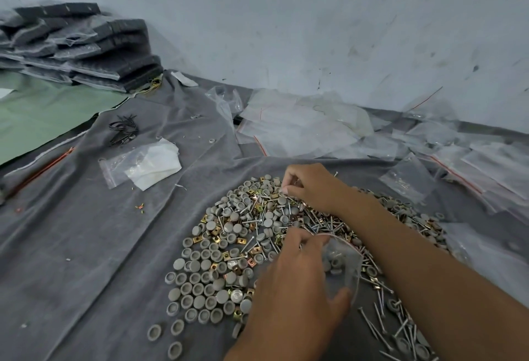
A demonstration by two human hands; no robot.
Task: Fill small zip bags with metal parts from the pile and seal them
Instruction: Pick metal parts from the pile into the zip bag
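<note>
Left hand pinches an open, part-filled bag; right hand pinches parts from pile. Sealing pending.

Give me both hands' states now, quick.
Left hand: closed, holding a small zip bag open above the pile.
Right hand: closed, fingers pinching parts at the pile's far side.

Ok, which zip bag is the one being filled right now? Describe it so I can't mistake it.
Start at the pile of grey caps, screws and brass nuts on the grey cloth. At its near right edge the left hand holds a small clear zip bag open. Unlike the flat bags along the wall, it already has grey caps inside.
</note>
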